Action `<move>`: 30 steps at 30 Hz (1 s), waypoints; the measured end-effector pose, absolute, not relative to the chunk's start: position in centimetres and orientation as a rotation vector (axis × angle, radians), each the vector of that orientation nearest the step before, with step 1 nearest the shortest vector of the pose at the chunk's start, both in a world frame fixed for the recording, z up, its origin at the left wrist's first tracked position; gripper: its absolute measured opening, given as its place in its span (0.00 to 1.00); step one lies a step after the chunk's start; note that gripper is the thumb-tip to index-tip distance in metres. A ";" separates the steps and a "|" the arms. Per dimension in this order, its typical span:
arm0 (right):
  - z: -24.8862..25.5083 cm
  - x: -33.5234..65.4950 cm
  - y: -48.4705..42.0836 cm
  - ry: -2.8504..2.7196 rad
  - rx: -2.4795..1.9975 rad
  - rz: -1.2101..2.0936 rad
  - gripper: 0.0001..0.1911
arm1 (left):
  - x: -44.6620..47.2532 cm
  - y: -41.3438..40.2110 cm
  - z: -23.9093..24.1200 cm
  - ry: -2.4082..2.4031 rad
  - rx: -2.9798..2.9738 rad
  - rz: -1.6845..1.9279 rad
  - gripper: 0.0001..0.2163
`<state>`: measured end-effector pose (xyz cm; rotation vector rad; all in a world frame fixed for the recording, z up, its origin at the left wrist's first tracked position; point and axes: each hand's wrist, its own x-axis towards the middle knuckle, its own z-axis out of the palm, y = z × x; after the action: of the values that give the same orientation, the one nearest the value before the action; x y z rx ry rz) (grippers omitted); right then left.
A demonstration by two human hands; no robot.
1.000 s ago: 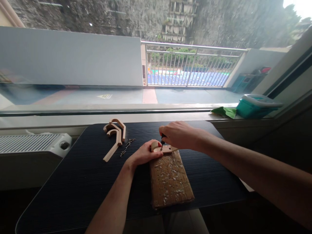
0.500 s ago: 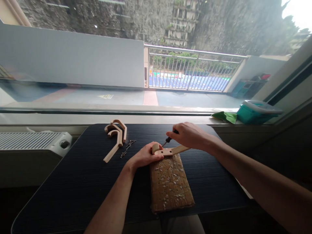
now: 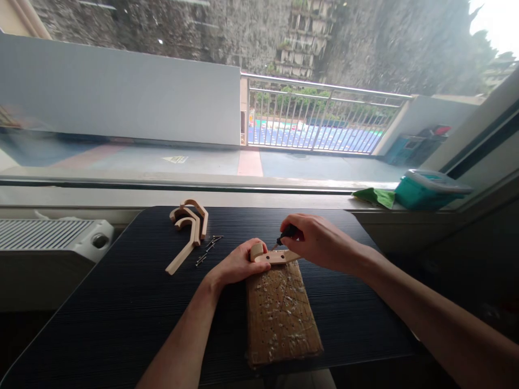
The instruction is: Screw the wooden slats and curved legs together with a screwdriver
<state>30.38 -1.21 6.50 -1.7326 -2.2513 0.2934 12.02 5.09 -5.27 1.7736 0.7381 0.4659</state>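
My left hand (image 3: 237, 262) is closed round the curled end of a pale wooden hook (image 3: 276, 259), which has two dark holes in its flat side. The hook lies across the far end of a taped cardboard block (image 3: 284, 319). A small black-handled screwdriver (image 3: 288, 232) is gripped in my right hand (image 3: 322, 240). It slants down to the left, its tip close behind the hook; whether the tip touches the wood I cannot tell. My right hand covers the hook's far right end.
Several similar wooden hooks (image 3: 197, 231) lie at the back left of the dark table (image 3: 133, 302). Loose screws (image 3: 208, 250) are scattered beside them. On the windowsill are a green cloth (image 3: 375, 196) and a teal box (image 3: 430, 190). A white radiator (image 3: 52, 235) stands at left.
My right hand and the screwdriver have lowered towards the hook, and the hand now hides more of the hook's right end. My left hand keeps its hold; the view has shifted slightly.
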 end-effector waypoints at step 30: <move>4.3 31.2 0.8 -2.215 -1.694 0.451 0.07 | 12.2 5.2 -4.7 0.840 1.784 0.398 0.12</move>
<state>31.21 0.84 4.29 -1.6945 -2.2148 0.4514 12.23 5.18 -4.67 1.7842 0.8401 0.3985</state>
